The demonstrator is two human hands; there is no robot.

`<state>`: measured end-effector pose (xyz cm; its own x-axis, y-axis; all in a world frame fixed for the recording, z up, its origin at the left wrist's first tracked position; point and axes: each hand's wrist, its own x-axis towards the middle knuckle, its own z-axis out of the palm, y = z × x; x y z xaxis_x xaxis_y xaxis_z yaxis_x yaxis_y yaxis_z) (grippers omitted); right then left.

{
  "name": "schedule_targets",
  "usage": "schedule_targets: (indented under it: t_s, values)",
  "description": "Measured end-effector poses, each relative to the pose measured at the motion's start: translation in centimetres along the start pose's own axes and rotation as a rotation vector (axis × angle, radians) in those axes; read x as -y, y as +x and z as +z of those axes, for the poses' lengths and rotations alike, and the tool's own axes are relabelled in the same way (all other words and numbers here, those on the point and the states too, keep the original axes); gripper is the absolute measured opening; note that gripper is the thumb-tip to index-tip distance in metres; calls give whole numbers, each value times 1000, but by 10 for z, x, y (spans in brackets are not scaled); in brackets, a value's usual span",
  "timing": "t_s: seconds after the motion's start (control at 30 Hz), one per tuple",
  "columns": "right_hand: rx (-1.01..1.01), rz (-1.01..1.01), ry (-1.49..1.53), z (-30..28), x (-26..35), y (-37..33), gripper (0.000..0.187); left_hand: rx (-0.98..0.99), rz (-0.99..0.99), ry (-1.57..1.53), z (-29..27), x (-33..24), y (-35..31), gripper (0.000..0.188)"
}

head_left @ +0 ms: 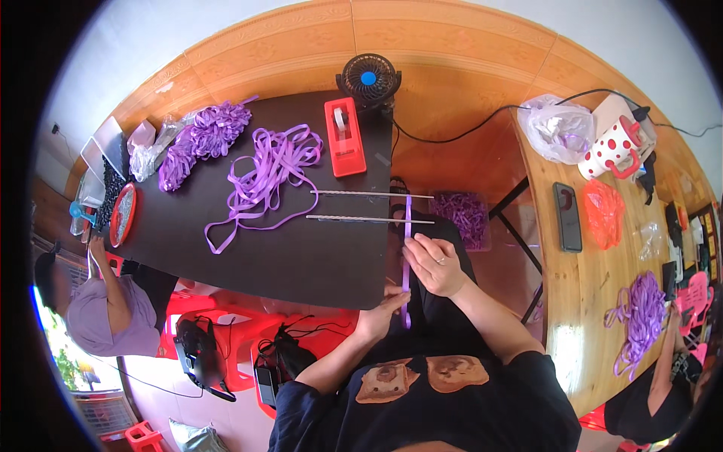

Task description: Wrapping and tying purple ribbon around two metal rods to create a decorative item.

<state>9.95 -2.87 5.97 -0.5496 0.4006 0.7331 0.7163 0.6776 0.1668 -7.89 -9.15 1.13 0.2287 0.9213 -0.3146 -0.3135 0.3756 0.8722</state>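
Two thin metal rods [361, 219] lie parallel, sticking out past the right edge of the dark table. A narrow purple ribbon [407, 282] runs across them near their outer ends and down toward my lap. My right hand [437, 267], with a ring on one finger, pinches this ribbon just below the nearer rod. Lower down, my left hand [382, 315] has its fingers closed at the ribbon, close to its loose lower end; the fingertips are partly hidden. On the table, a loose heap of purple ribbon [275, 166] lies beside the rods' left ends.
A red tape dispenser [346, 139] and a small black fan [369, 79] stand at the dark table's far side, with a bundled purple ribbon pile [203, 143] farther left. A bin of purple pieces [461, 218] sits below. The wooden table [561, 301] holds a phone [567, 216]. Two people sit at either side.
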Motion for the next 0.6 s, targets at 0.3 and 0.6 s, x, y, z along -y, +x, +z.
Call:
schedule_targets:
  t_s: [0.3, 0.6]
  values:
    - [7, 5, 36, -9, 20, -2, 25, 56, -134, -246, 5, -17, -15, 13]
    - [-158, 84, 236, -43, 5, 55, 25, 187, -65, -479, 7, -16, -6, 26]
